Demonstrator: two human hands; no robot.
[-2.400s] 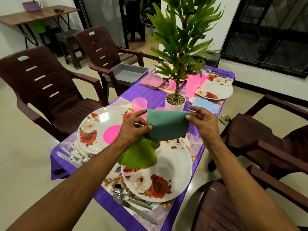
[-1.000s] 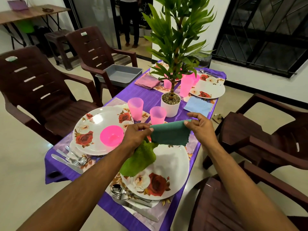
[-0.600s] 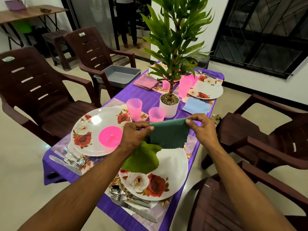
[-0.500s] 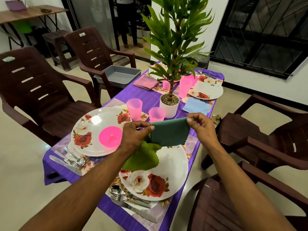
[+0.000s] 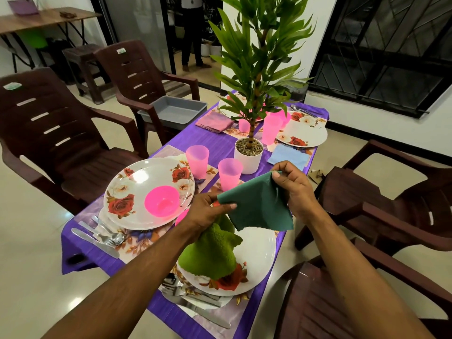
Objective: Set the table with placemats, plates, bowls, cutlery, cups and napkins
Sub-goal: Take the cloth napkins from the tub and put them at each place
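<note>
A dark green napkin (image 5: 256,204) is stretched between my two hands above the near floral plate (image 5: 259,255). My left hand (image 5: 208,211) pinches its left corner and also holds a light green cloth (image 5: 210,253) that hangs down onto the plate. My right hand (image 5: 293,187) pinches the napkin's upper right corner, higher than the left. A second floral plate (image 5: 137,182) to the left carries a pink bowl (image 5: 162,200). Two pink cups (image 5: 230,173) stand behind the plates. Cutlery (image 5: 102,237) lies by each near plate.
A potted plant (image 5: 248,155) stands mid-table on the purple tablecloth (image 5: 215,143). Far settings hold a blue napkin (image 5: 288,156), a pink napkin (image 5: 214,122) and another plate (image 5: 303,133). A grey tray (image 5: 173,111) rests on a far chair. Brown chairs ring the table.
My right hand has lifted its corner of the dark green napkin, so the napkin now slants and hangs open. The left hand has dropped slightly, with the light green cloth in it.
</note>
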